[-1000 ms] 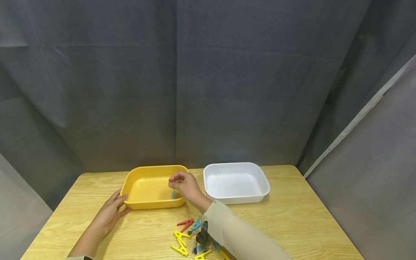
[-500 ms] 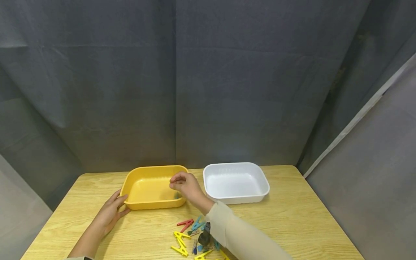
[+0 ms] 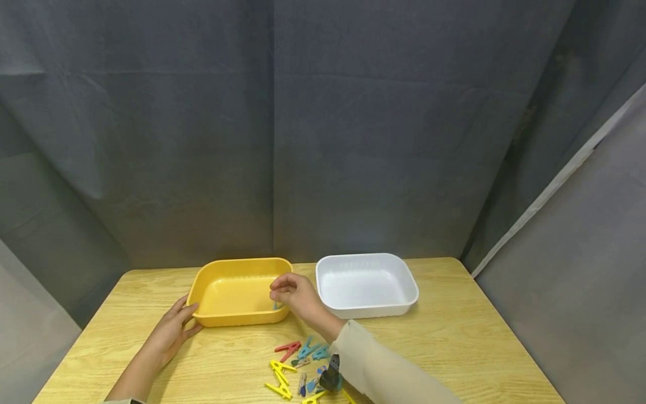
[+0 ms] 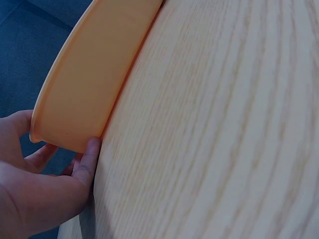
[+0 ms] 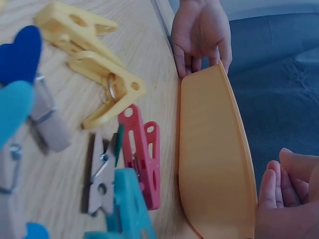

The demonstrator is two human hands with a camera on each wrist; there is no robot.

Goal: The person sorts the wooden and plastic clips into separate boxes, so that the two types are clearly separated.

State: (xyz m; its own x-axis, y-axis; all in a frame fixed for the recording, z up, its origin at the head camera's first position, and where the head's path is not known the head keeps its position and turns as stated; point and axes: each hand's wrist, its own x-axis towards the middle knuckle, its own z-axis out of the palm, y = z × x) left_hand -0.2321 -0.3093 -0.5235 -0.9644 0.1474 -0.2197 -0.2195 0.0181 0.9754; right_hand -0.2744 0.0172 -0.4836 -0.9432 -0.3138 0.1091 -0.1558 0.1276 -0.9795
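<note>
My left hand (image 3: 169, 331) grips the left front corner of a yellow plastic tray (image 3: 237, 320); in the left wrist view its fingers (image 4: 88, 158) lie around the tray's end. My right hand (image 3: 298, 296) hovers over the tray's right end, fingers loosely curled, with no held thing visible. Just below its fingertips, a small blue piece (image 3: 275, 306) shows inside the tray, partly hidden by the hand. In front of the tray lie loose clothespins: a red one (image 3: 288, 349), teal ones (image 3: 306, 349), yellow ones (image 3: 279, 388) and small wooden ones (image 5: 102, 174) with coloured hearts.
A white plastic tray (image 3: 367, 307) stands to the right of the yellow one, near the table's back edge. The wooden table (image 3: 469, 348) backs onto grey curtains (image 3: 378, 140). A black wrist device (image 3: 330, 373) on the right arm overlaps some clothespins.
My right hand has shifted slightly right and down across the yellow tray, and more teal clothespins show beside its sleeve. The blue piece below it shows less than before. The left hand stays put.
</note>
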